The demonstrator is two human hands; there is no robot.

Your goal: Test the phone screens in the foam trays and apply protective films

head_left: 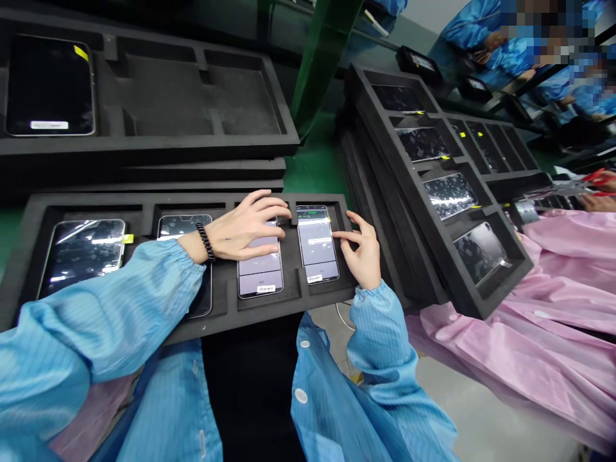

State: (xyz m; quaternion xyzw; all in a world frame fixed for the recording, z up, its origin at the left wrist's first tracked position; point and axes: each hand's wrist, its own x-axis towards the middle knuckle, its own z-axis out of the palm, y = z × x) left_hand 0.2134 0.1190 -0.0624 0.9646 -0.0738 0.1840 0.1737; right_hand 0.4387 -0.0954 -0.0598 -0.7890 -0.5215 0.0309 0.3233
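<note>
A black foam tray (144, 206) lies in front of me with several phones set in its slots. My left hand (245, 224), with a dark bead bracelet at the wrist, rests fingers spread on the lit screen of the third phone (260, 273). My right hand (363, 253) is beside the rightmost lit phone (316, 247), its index finger stretched out onto the screen. Two more phones lie in the left slots, one reflective (81, 253) and one partly under my left sleeve (183, 226).
Stacked black foam trays (158, 138) sit behind, one holding a dark phone (51, 86). A tilted stack of trays (433, 256) with several phones stands at the right. A green post (322, 58) rises between them. A person in a pink coat (529, 321) is at my right; people in blue sit beyond.
</note>
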